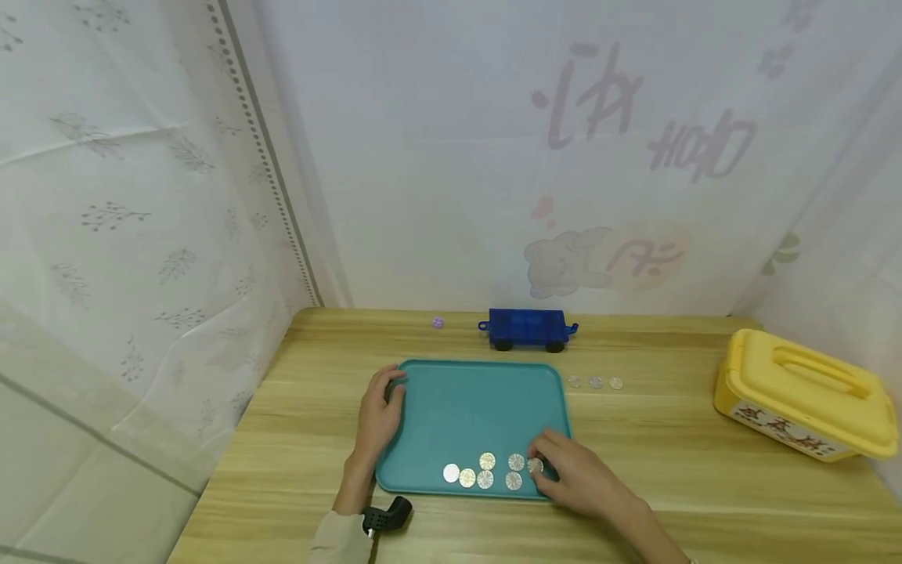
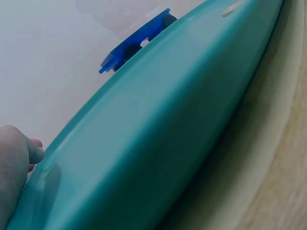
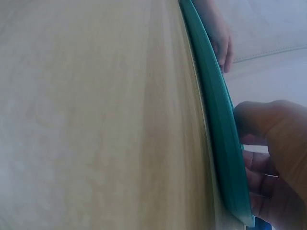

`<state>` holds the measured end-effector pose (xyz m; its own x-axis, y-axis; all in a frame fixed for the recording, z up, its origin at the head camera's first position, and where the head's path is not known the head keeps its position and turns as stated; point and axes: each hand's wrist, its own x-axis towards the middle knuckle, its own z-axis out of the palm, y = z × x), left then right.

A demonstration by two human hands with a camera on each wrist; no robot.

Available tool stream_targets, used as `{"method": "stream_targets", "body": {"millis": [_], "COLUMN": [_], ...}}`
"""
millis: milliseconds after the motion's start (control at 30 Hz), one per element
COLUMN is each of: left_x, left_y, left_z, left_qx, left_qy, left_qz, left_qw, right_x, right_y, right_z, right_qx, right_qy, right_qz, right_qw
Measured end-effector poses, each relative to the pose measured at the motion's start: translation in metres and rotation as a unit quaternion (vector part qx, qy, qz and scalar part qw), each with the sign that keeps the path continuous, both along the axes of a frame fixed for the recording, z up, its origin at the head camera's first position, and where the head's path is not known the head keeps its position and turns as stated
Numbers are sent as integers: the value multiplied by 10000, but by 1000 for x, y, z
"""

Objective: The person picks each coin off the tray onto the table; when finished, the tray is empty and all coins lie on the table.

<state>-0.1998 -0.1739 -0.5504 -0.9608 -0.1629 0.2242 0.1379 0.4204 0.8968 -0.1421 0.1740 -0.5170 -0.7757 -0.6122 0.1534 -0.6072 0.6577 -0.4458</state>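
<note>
A teal tray lies on the wooden table with several round silver and gold coins near its front edge. My left hand rests at the tray's left rim, its fingertips touching the upper left corner; the left wrist view shows fingers along that rim. At the front right of the tray, my right hand pinches a silver coin between thumb and fingers. In the right wrist view, the thumb and curled fingers reach over the rim, which hides the coin.
Behind the tray stands a blue toy wagon with black wheels. A small purple piece lies left of it. Three coins sit in a row right of the tray. A yellow lidded box with a handle occupies the table's right side.
</note>
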Motion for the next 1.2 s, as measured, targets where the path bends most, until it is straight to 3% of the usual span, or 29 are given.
{"method": "stream_targets", "body": {"millis": [333,500,700,1000,1200], "left_x": [1,1,0,1,1], "left_y": [1,1,0,0,1], "left_z": [-3,-4,-1,-1,0], "left_qx": [-51,-48,-68,-89,-95], "left_qy": [81,13,107,-21,33], "left_qz": [34,45,26,-20,10], "left_qw": [9999,10000,9999,10000,9999], "right_x": [0,-1,-1,-7,-14], "right_y": [2,3,1,4,15], "right_z": [7,-2,-15,-18,-11], "right_qx": [-41,-175,-203,-449,-712], "right_qy": [187,875,1606,1509,1760], "right_qz": [482,701,614,545,308], "right_qw": [9987,9935,9849,9860,9813]}}
